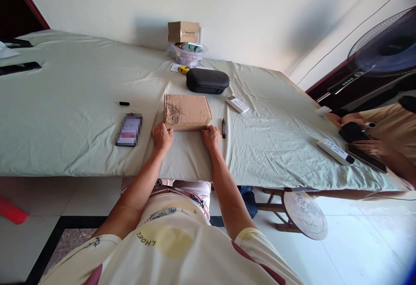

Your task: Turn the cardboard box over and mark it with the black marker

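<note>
A small brown cardboard box (188, 107) lies on the cloth in front of me, with dark scribbled lines at its left and fainter drawn lines at its right. My left hand (162, 136) is closed at the near left corner of the box. At the near right corner my right hand (212, 137) grips it too, fingers curled and partly hidden. Just right of that hand lies a black marker (224, 128). A short black piece like a pen cap (124, 103) rests to the left, above a phone (129, 130) whose screen is blurred out.
Behind the box are a black hard case (208, 81), a yellow tool (183, 69) and a clear tub (190, 55) with another carton (183, 31) on top. A white remote-like device (237, 104) lies right. Another person's hand (368, 147) is at the far right, near a fan (386, 46).
</note>
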`<move>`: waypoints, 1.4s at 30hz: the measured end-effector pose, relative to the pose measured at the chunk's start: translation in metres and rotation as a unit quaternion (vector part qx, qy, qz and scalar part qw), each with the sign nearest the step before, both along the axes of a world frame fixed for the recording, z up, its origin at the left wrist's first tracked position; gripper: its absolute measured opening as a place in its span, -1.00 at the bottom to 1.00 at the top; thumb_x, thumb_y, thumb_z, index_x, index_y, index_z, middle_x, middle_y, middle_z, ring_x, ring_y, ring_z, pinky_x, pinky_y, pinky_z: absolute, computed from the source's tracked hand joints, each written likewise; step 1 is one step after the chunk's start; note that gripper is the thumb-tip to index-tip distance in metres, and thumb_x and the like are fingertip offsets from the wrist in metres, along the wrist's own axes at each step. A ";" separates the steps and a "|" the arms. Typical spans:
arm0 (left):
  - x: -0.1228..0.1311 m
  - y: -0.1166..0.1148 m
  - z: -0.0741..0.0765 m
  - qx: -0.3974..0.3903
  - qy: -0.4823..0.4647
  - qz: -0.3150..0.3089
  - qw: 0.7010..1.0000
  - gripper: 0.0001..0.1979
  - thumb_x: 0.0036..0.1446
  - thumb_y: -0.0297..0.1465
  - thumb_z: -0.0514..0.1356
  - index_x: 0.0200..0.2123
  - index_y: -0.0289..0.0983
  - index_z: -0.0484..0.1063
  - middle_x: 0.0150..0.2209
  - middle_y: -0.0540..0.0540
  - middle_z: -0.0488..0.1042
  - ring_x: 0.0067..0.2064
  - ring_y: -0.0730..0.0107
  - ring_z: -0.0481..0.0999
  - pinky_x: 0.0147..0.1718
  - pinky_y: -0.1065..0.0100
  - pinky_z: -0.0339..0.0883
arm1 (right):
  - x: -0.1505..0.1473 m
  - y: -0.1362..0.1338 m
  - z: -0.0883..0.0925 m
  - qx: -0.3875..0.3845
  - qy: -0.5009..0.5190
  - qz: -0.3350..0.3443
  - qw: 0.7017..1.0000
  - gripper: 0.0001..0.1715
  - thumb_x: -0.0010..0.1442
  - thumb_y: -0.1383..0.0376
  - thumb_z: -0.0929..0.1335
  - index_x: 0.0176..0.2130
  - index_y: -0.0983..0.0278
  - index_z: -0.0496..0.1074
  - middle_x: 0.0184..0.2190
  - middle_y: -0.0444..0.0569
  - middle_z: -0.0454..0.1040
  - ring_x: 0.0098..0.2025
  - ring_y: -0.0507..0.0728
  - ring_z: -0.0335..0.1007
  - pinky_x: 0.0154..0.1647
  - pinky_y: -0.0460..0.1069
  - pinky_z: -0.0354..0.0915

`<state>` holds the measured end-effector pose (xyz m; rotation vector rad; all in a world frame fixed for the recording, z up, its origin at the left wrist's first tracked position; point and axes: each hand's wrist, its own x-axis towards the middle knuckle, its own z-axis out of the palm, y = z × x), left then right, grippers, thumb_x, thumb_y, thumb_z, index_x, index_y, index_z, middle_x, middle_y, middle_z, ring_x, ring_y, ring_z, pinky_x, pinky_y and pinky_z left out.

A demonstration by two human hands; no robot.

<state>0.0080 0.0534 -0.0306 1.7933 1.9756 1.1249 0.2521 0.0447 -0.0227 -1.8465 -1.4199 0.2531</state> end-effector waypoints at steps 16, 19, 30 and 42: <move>0.030 -0.014 0.012 0.047 -0.108 0.059 0.991 0.24 -0.03 0.01 0.53 0.47 -0.46 -0.03 0.38 -0.71 0.24 0.44 -0.51 0.27 0.32 -0.24 0.29 | -0.059 -0.006 0.001 0.082 0.101 -0.062 0.990 -0.12 -0.11 -0.21 0.57 -0.03 0.16 0.23 0.00 0.14 0.52 0.09 0.34 0.42 0.22 0.30 0.26; 0.027 -0.011 0.008 0.062 -0.138 0.053 0.987 0.22 -0.07 -0.01 0.56 0.46 -0.42 0.03 0.39 -0.68 0.25 0.42 -0.50 0.31 0.32 -0.24 0.29 | -0.053 -0.004 -0.003 0.105 0.108 -0.053 0.987 -0.23 -0.03 -0.19 0.55 -0.08 0.15 0.23 -0.08 0.11 0.52 0.02 0.31 0.44 0.17 0.26 0.29; 0.010 0.000 -0.007 0.123 -0.223 0.010 0.967 -0.16 0.23 -0.06 0.39 0.41 -0.30 0.17 0.36 -0.50 0.37 0.34 -0.11 0.48 0.29 0.01 0.42 | -0.025 -0.008 0.014 0.160 0.157 0.034 0.974 -0.70 0.29 -0.02 0.29 -0.25 0.14 0.25 -0.35 -0.10 0.51 -0.33 0.10 0.48 -0.22 0.03 0.36; 0.004 0.013 -0.018 0.102 -0.356 -0.052 0.928 -0.09 0.40 0.15 0.02 0.58 -0.19 -0.19 0.54 -0.46 0.11 0.29 0.05 0.58 0.14 0.11 0.58 | -0.030 -0.017 0.018 0.157 0.162 0.120 0.967 -0.61 0.31 -0.07 0.32 -0.34 0.12 0.18 -0.52 -0.23 0.34 -0.52 0.03 0.33 -0.35 -0.01 0.30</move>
